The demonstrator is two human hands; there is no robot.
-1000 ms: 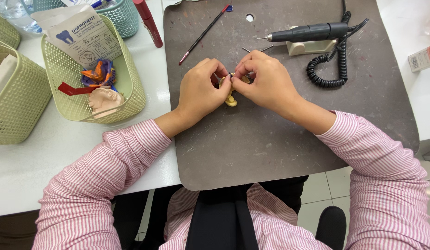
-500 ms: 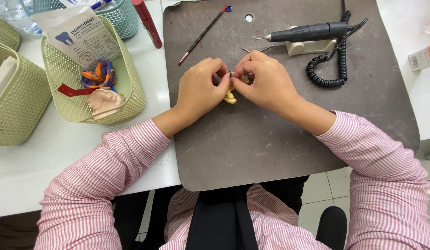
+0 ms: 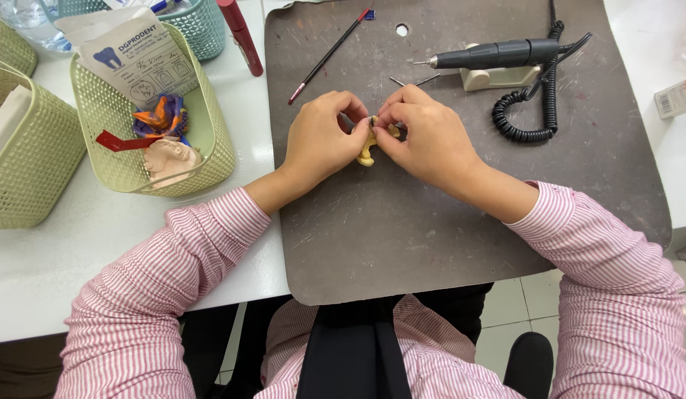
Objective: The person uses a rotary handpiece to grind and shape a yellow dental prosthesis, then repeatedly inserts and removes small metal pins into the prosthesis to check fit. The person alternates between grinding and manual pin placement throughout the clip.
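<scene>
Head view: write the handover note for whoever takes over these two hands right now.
Left hand: fingers closed on the small yellow dental cast, holding it just above the dark work mat.
Right hand: fingertips pinched on the same cast from the other side; what they grip is too small to tell.
Within reach: the handpiece lies on its cradle at the back of the mat, untouched; a thin red-tipped tool lies beside it. The green basket to the left holds a pink cast and coloured pieces.
Done: cast picked up. Left: the fine finger work on it is under way.
</scene>
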